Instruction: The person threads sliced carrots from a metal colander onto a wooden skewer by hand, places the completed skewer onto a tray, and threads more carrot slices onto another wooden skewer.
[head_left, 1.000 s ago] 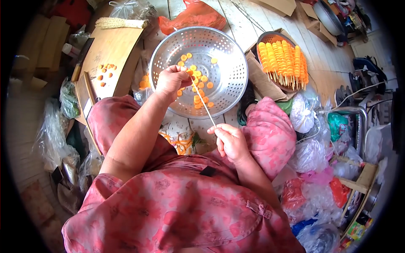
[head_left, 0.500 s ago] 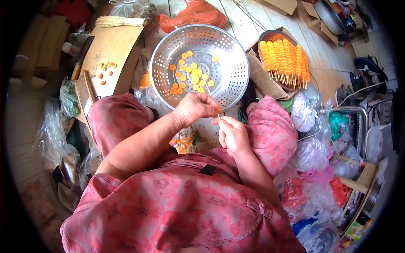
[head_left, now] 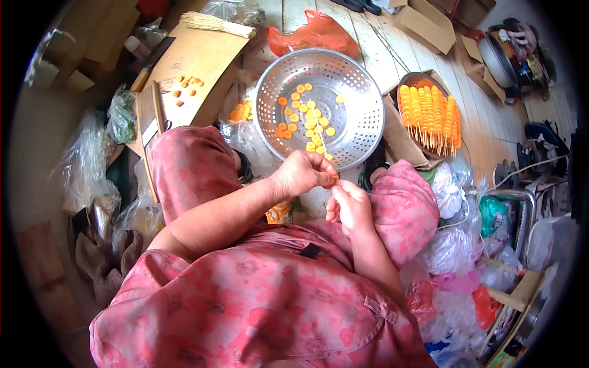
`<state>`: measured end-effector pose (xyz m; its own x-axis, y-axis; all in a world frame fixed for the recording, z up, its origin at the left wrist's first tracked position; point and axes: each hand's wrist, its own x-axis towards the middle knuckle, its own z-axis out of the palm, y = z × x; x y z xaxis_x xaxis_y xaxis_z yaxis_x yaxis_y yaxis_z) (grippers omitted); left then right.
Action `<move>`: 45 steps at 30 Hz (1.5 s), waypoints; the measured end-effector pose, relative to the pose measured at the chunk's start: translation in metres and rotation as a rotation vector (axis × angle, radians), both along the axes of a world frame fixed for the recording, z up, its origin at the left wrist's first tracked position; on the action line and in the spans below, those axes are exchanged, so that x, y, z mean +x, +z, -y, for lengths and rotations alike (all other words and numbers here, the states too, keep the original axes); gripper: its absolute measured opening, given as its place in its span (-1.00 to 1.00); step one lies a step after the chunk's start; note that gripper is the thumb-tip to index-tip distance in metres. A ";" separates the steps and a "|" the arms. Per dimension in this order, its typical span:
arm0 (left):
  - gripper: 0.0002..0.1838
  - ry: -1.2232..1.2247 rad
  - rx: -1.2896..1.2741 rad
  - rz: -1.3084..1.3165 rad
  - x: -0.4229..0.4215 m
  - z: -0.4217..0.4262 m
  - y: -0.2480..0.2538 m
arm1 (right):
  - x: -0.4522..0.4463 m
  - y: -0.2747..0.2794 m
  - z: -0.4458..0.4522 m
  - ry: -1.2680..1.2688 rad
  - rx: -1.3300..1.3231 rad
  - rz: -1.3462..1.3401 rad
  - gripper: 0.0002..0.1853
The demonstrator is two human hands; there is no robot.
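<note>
A metal colander point(head_left: 268, 126) with round holes holds loose orange carrot slices point(head_left: 311, 118). My left hand point(head_left: 305, 175) is closed in a pinch on a thin wooden skewer point(head_left: 324, 140), whose long bare end points up over the colander. Just below, my right hand point(head_left: 351, 208) is also closed, its thumb and fingertips meeting those of the left. A small bit of orange carrot slice point(head_left: 331, 186) shows between the two sets of fingertips, mostly covered by them. To the right, a dark oval tray point(head_left: 407, 80) carries several skewers full of carrot slices point(head_left: 426, 113).
A wooden board point(head_left: 208, 55) on the left bears darker carrot pieces point(head_left: 191, 81), a knife point(head_left: 151, 64) and a straw whisk point(head_left: 218, 24). Behind the colander lies a red plastic bag point(head_left: 316, 35). Cardboard boxes point(head_left: 426, 27) stand at the back, and plastic bags point(head_left: 454, 245) crowd the right side.
The whole view has shifted, so the colander, board and tray appear further right and lower. Both hands stay pinched together at the skewer, and their fingertips are closer together.
</note>
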<state>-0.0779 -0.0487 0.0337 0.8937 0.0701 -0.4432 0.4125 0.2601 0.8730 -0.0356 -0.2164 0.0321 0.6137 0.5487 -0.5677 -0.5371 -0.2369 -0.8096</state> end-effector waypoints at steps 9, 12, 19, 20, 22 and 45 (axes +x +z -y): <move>-0.90 0.903 0.011 0.156 -0.021 -0.067 -0.015 | 0.001 0.002 0.006 -0.054 0.111 0.014 -0.77; -0.95 1.235 -0.015 0.040 -0.022 -0.099 -0.049 | -0.001 0.003 0.009 -0.069 0.123 0.037 -0.77; -0.70 0.765 -0.302 -0.402 -0.017 -0.058 -0.145 | -0.006 -0.002 0.018 -0.091 0.094 0.042 -0.78; -0.68 0.727 -0.344 -0.368 -0.012 -0.050 -0.145 | -0.007 -0.004 0.019 -0.082 0.085 0.039 -0.77; -0.68 0.707 -0.353 -0.345 -0.006 -0.039 -0.138 | -0.010 -0.009 0.023 -0.042 0.082 0.070 -0.75; -0.60 0.789 -0.536 -0.256 0.002 -0.053 -0.158 | -0.023 -0.019 0.028 -0.062 0.014 0.142 -0.75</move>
<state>-0.0757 0.0038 -0.1243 0.5495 0.3379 -0.7641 0.1112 0.8768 0.4678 -0.0588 -0.2442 0.0133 0.7203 0.5149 -0.4649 -0.4298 -0.1949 -0.8816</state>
